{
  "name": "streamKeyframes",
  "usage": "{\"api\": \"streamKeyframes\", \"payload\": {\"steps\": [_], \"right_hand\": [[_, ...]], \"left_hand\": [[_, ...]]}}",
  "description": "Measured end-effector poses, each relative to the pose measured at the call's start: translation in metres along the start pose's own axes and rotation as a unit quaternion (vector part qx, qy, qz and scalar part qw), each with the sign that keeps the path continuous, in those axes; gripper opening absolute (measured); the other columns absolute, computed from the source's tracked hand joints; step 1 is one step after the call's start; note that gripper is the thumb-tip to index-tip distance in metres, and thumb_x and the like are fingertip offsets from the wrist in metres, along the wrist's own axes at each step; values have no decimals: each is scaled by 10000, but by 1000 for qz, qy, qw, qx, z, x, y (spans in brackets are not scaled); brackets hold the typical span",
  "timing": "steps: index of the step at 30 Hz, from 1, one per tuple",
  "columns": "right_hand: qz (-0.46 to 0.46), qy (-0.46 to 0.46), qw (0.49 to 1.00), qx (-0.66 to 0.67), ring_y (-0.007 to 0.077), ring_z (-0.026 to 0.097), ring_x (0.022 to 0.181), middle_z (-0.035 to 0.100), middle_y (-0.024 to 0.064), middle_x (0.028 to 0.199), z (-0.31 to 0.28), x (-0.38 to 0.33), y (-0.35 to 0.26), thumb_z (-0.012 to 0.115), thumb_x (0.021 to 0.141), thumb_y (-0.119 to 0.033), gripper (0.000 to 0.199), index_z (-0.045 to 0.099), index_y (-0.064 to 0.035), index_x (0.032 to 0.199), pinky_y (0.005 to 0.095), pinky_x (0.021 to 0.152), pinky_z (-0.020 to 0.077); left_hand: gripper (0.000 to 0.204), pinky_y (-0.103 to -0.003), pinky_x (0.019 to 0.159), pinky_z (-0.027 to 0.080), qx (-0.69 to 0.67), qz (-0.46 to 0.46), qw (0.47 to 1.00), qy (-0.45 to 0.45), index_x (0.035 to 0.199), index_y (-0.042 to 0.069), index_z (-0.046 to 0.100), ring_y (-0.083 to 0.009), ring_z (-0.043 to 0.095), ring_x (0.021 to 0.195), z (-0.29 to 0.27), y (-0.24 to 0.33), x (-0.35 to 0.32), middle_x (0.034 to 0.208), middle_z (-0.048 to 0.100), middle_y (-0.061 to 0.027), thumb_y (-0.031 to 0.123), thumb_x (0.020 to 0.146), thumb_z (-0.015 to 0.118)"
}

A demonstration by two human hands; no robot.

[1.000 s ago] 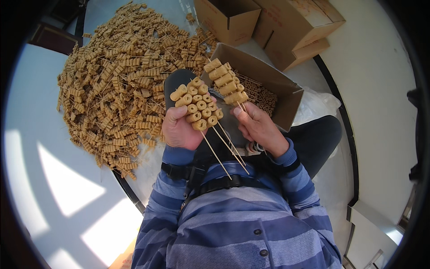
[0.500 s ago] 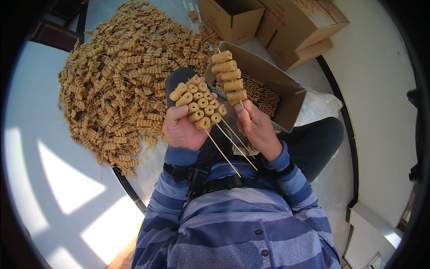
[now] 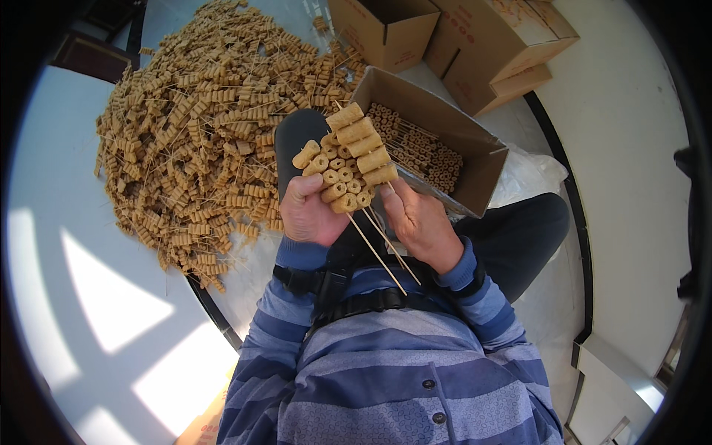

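Note:
My left hand [image 3: 310, 213] is closed round a bunch of skewers [image 3: 340, 180] threaded with short, hollow, golden-brown rolls. Their bare stick ends point down toward my waist. In my right hand [image 3: 426, 228] is a single skewer [image 3: 363, 144] of the same rolls, gripped by its stick just under the lowest roll. That skewer leans against the right side of the bunch and partly covers it. Behind my right hand stands an open cardboard box [image 3: 475, 165] with rows of such skewers [image 3: 430, 152] lying inside.
A large heap of loose skewers [image 3: 200, 133] covers the floor at the left and far left. More cardboard boxes [image 3: 393, 41] stand at the back, one of them open. Clear plastic sheeting [image 3: 530, 178] lies beside the near box. My bent knees flank the hands.
My right hand has moved left, bringing its single skewer from apart to against the bunch. The left hand has shifted slightly right and keeps its hold.

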State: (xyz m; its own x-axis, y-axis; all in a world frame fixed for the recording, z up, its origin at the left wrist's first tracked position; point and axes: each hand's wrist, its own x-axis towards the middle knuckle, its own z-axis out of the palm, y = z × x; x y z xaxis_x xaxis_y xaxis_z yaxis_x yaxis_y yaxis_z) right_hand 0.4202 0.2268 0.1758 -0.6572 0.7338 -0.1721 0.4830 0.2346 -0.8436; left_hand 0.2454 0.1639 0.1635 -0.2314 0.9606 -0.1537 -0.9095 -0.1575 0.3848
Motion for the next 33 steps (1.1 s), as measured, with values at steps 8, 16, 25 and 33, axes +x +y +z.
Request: {"api": "streamKeyframes", "payload": {"steps": [8, 16, 25, 33], "right_hand": [[57, 20, 983, 174, 185, 621, 611, 614, 68, 682, -3, 4, 2, 398, 1081, -369, 387, 572, -41, 1189, 322, 582, 511], [73, -47, 978, 191, 84, 479, 513, 488, -5, 601, -19, 5, 2, 372, 1092, -398, 437, 596, -39, 1197, 258, 505, 427], [153, -252, 871, 392, 44, 318, 411, 390, -55, 514, -25, 0, 1, 289, 1088, -482, 576, 578, -15, 1258, 201, 405, 268], [182, -352, 761, 513, 27, 259, 387, 357, -74, 498, -30, 0, 16, 292, 1078, -521, 618, 536, 8, 1284, 195, 366, 221]], "left_hand": [[806, -569, 1122, 389, 72, 34, 997, 11, 1448, -42, 376, -422, 520, 1292, -11, 15, 6, 1385, 528, -232, 305, 771, 640], [791, -552, 961, 506, 50, 27, 998, -12, 1427, -16, 401, -409, 594, 1145, -14, 12, 11, 1284, 580, -231, 347, 774, 661], [852, -521, 1083, 443, 31, -7, 999, -21, 1469, -33, 356, -397, 543, 1257, 6, 2, 8, 1403, 511, -240, 352, 766, 646], [958, -546, 1051, 477, 61, -79, 993, -60, 1491, -43, 314, -454, 549, 1237, 10, -2, 13, 1415, 487, -290, 438, 741, 668]]}}
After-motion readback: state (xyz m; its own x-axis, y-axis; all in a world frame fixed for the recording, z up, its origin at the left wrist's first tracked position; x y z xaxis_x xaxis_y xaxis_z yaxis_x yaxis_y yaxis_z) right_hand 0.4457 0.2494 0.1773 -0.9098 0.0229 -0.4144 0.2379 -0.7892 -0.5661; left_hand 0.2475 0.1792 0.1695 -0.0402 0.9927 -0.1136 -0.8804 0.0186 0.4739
